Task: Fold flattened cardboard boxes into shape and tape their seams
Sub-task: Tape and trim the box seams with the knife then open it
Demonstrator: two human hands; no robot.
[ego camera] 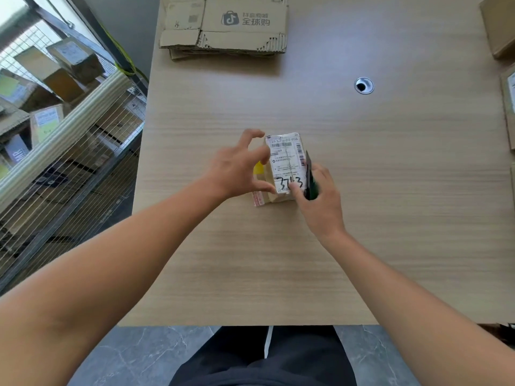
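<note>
Centrally, the box (284, 162) sat on the table (390, 190), label up. My left hand (237, 168) clasped its left side with thumb and curled fingers. My right hand (320, 201) gripped a dark green tool (310, 179) at its right edge. I judged the seam step in hand; the next move called for a steady box. Flats (225, 26) lay beyond.

The pale wood-grain table (390, 218) carried a small labelled box (285, 162), nearer the person than the round cable hole (364, 85) and left of it. Flattened cardboard (225, 23) lay beyond the hole, also leftward.
</note>
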